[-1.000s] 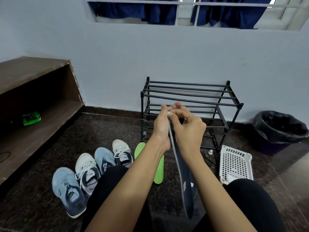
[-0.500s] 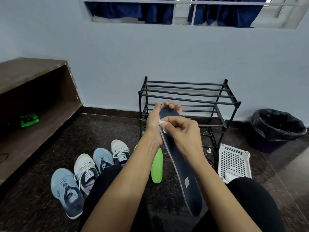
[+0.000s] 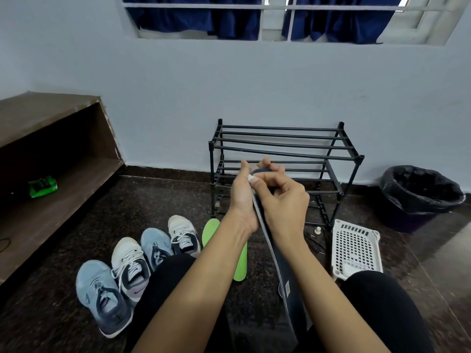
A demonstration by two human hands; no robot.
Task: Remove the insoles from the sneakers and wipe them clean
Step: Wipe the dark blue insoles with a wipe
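Two ends matter on the long, dark navy foam insole [image 3: 288,281]: its heel end is hanging low between the person's knees, nearest the camera, and its long axis is rising up and away to the rounded toe end, where both hands are meeting. The left hand [image 3: 242,197] is gripping that toe end from the left, its fingers curling over the tip. The right hand [image 3: 283,202] is arching in from the right with its wrist raised, thumb and forefinger pinching a small white wipe [image 3: 251,177] against the insole's edge just below the tip. Nearly the whole length is lying below the wipe, so the coming stroke is probably running down the axis toward the body, with the left hand anchoring.

On the dark floor beyond, a bright green foam insole [image 3: 240,261] is lying flat beside four blue and white laced sneakers [image 3: 127,266], and a white perforated plastic basket [image 3: 356,245] is sitting to the right. Farthest, a black metal tube rack [image 3: 280,143] is standing against the wall.
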